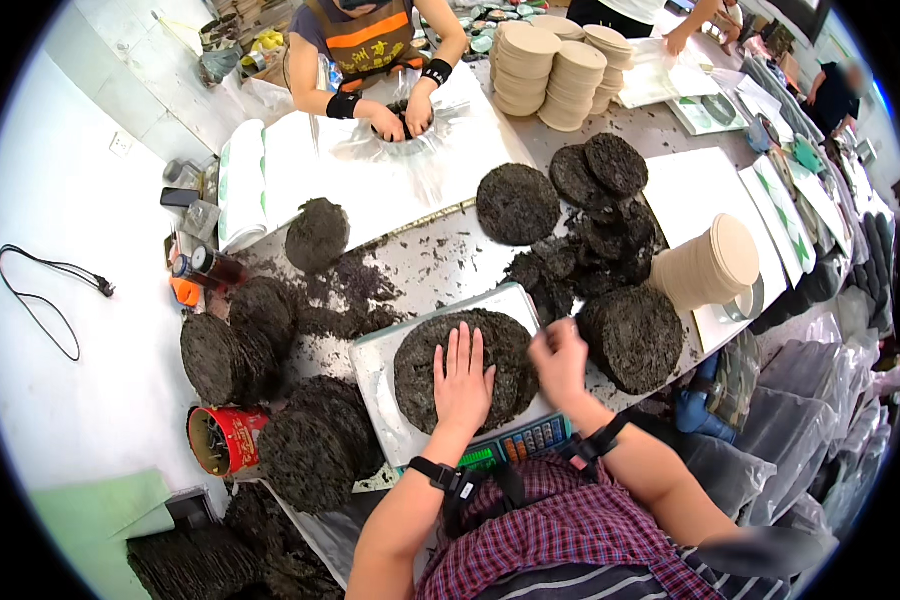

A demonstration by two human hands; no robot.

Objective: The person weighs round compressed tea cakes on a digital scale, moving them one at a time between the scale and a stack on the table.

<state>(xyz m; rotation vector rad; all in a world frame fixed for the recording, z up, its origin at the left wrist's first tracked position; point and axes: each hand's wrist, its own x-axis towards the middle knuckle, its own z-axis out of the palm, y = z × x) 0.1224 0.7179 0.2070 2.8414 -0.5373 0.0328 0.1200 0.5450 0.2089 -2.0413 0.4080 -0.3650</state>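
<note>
A round, flat cake of dark pressed fibrous material (506, 349) lies on the white pan of a digital scale (377, 397). My left hand (461, 382) rests flat on the cake with its fingers spread slightly. At the right edge of the pan, beside the cake, my right hand (560, 360) is curled and a little blurred; whether its fingers pinch anything cannot be seen. The scale's keypad and lit green display (480, 457) face me, partly covered by my wrist. Just right of my right hand stands a thick stack of dark cakes (634, 337).
Dark cake stacks (307, 457) and a red tin (229, 441) stand left. Broken dark pieces (604, 247) lie beyond the scale. Tan disc stacks (709, 262) stand right and at the back (525, 67). Across the table a co-worker's hands (405, 120) press dark material into clear film.
</note>
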